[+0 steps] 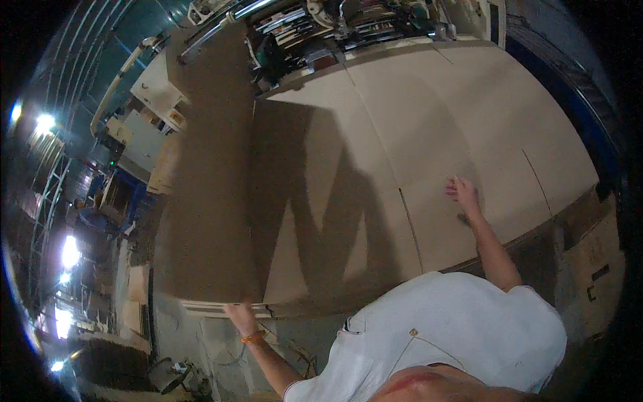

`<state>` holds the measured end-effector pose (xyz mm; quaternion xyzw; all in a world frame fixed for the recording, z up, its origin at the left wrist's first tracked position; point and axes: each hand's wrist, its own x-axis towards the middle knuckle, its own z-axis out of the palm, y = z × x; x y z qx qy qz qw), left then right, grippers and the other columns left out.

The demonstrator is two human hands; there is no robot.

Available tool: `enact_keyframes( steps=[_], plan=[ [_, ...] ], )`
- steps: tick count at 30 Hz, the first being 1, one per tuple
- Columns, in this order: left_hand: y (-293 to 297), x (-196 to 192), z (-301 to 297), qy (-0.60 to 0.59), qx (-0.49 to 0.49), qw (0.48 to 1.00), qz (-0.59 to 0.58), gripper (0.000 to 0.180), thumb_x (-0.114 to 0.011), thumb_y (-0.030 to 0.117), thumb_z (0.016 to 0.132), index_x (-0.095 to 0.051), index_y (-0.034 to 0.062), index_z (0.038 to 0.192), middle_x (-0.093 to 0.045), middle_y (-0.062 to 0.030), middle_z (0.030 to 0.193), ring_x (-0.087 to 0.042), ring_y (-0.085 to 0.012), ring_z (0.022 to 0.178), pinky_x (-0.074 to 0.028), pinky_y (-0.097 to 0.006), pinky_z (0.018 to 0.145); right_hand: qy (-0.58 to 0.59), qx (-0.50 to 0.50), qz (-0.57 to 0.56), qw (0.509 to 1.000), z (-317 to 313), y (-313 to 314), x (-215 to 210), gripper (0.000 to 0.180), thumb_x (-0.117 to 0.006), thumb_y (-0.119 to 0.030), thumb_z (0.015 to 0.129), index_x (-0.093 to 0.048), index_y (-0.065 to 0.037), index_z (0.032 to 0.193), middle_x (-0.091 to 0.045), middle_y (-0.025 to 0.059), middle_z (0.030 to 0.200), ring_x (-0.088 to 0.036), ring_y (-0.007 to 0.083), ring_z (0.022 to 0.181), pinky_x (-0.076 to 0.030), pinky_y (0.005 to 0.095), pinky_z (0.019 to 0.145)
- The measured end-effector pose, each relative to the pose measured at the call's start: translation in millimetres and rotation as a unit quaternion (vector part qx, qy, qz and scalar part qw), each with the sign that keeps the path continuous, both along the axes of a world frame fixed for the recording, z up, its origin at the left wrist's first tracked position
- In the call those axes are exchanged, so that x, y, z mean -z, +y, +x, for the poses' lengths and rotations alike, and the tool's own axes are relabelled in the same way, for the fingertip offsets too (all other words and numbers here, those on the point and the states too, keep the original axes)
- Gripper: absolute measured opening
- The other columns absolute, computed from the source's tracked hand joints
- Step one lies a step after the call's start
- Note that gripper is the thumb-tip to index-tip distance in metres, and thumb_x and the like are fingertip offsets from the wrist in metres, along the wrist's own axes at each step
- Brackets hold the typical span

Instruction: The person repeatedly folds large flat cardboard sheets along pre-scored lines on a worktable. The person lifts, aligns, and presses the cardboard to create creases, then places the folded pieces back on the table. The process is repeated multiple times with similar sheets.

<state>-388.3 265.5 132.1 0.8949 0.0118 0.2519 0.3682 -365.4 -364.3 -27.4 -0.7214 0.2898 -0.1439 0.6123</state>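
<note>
A large brown cardboard sheet (211, 174) stretches along the left, darker than the board beside it. My left hand (242, 319) is at its near edge, fingers closed around the layered cardboard edge; part of the fingers is hidden. To the right lies a wide, pale cardboard sheet (429, 134) with crease lines and cut slots. Over its right part hovers my right hand (463, 194), fingers loosely bent and somewhat apart, with nothing visible in them. A small shadow falls on the board below that wrist.
Along the far edge of the cardboard runs a machine (335, 30) with metal rods and rollers. A dark blue rail (569, 87) borders the right side. Printed cardboard (596, 268) stands at the near right. Pale control cabinets (144, 144) stand at the left, beyond the brown sheet.
</note>
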Motion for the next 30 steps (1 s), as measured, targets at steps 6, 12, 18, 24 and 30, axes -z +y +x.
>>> enact_keyframes(
  steps=[6,12,18,24,30],
  plan=[
    [-116.9,13.1,-22.2,0.029,0.175,0.978,0.109,0.069,-0.054,-0.015,0.06,-0.061,0.0108,0.124,-0.058,-0.0136,0.128,-0.054,-0.0303,0.121,-0.045,-0.036,0.098,-0.111,-0.184,0.223,0.951,94.2,36.4,-151.4,0.071,-0.031,-0.063,0.094,-0.05,-0.002,0.124,-0.064,0.0137,0.105,-0.065,0.0243,0.088,-0.056,0.0378,0.071],
    [-135.0,52.0,-28.6,0.052,0.164,0.97,0.172,0.073,-0.058,-0.013,0.059,-0.06,0.0177,0.125,-0.054,-0.0089,0.134,-0.049,-0.0319,0.124,-0.044,-0.041,0.1,0.014,-0.155,0.132,0.979,221.0,46.5,-187.3,0.084,-0.026,-0.067,0.092,-0.036,0.003,0.136,-0.058,0.0186,0.119,-0.06,0.0313,0.103,-0.051,0.0469,0.081],
    [-137.6,66.6,-25.2,0.037,0.136,0.972,0.186,0.062,-0.062,-0.007,0.063,-0.062,0.0141,0.122,-0.056,-0.0095,0.131,-0.049,-0.0315,0.125,-0.042,-0.042,0.103,0.065,-0.077,-0.099,0.99,312.5,58.4,-131.9,0.074,-0.036,-0.06,0.093,-0.051,0.004,0.129,-0.049,0.0233,0.134,-0.05,0.0306,0.123,-0.039,0.0385,0.102],
    [-146.3,68.3,-9.6,-0.048,0.117,0.986,0.107,0.042,-0.061,-0.002,0.073,-0.066,0.0068,0.114,-0.063,-0.0132,0.12,-0.057,-0.0321,0.117,-0.042,-0.043,0.102,-0.071,-0.092,0.291,0.95,352.9,49.3,-47.4,0.07,-0.04,-0.06,0.093,-0.051,-0.001,0.13,-0.053,0.0192,0.131,-0.05,0.0276,0.122,-0.04,0.0372,0.1],
    [-125.4,56.4,-4.6,-0.071,0.088,0.983,0.147,0.036,-0.062,0.002,0.075,-0.067,0.0032,0.111,-0.064,-0.0161,0.116,-0.061,-0.0319,0.111,-0.044,-0.043,0.1,-0.135,-0.166,0.346,0.913,288.2,96.2,-109.3,0.065,-0.044,-0.06,0.092,-0.055,-0.004,0.125,-0.061,0.014,0.117,-0.057,0.0206,0.107,-0.045,0.0333,0.091]
  ],
)
